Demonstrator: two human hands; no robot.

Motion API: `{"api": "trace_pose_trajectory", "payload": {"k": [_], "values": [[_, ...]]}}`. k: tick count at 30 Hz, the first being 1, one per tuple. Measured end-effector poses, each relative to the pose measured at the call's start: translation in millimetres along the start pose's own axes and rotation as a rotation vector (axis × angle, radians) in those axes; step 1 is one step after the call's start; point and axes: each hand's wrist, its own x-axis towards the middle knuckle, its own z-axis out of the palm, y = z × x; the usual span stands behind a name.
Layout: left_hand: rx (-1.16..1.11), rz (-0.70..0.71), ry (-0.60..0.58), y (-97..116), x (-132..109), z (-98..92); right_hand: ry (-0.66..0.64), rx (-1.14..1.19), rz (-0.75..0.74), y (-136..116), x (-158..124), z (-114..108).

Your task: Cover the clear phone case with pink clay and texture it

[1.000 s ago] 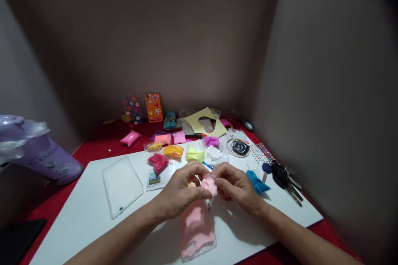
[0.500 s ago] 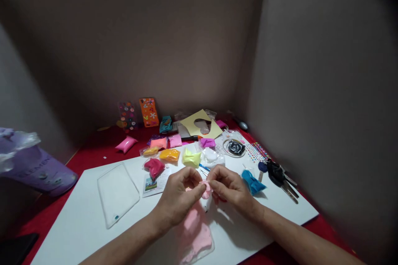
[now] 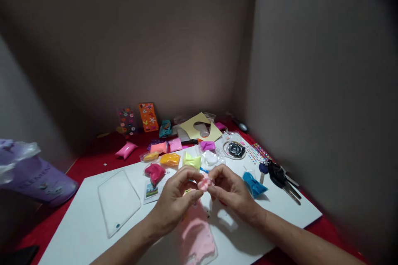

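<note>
Between both hands is a small pink clay flower (image 3: 205, 182), its rounded petals facing me. My left hand (image 3: 177, 198) pinches its left side with thumb and forefinger. From the other side, my right hand (image 3: 231, 192) grips its edge between thumb and fingertips. Below them on the white board lies a phone case coated in pink clay (image 3: 197, 236), partly covered by my left hand and its shadow. Small coloured bits show at the case's upper end. Just behind the fingers, a blue-handled tool (image 3: 204, 170) is mostly hidden.
Several clay packets lie behind the hands, among them a yellow packet (image 3: 192, 160) and a blue packet (image 3: 255, 184). Left is a clear case (image 3: 120, 203) on the white board (image 3: 77, 223). Keys (image 3: 284, 180) lie right, a purple container (image 3: 37, 174) far left. Decorated cases lean behind.
The pink clay has been turned, and its petals now show more plainly. My fingers have opened slightly around it. The whole view has shifted a little.
</note>
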Motion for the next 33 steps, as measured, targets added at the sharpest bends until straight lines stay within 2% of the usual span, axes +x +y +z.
{"api": "trace_pose_trajectory", "payload": {"k": [7,11,14,19,23,28,33], "values": [[0.186,0.034,0.192,-6,-1,12.1,-0.014,0.045,0.011,-1,1,2],[0.387,0.176,0.313,-12,-2,15.9,0.014,0.016,-0.015,0,-8,10],[0.464,0.27,0.313,-12,-3,15.2,0.061,-0.008,-0.028,2,-12,15],[0.069,0.058,0.118,-2,-2,6.5,0.109,0.037,-0.01,3,-6,11],[-0.224,-0.115,0.103,0,1,2.6,0.057,0.072,0.026,1,0,7],[-0.278,-0.196,0.148,-4,4,5.2,0.035,0.044,0.026,0,-2,9],[-0.145,-0.179,0.188,-5,2,8.3,0.039,-0.081,-0.03,-1,-7,12]]}}
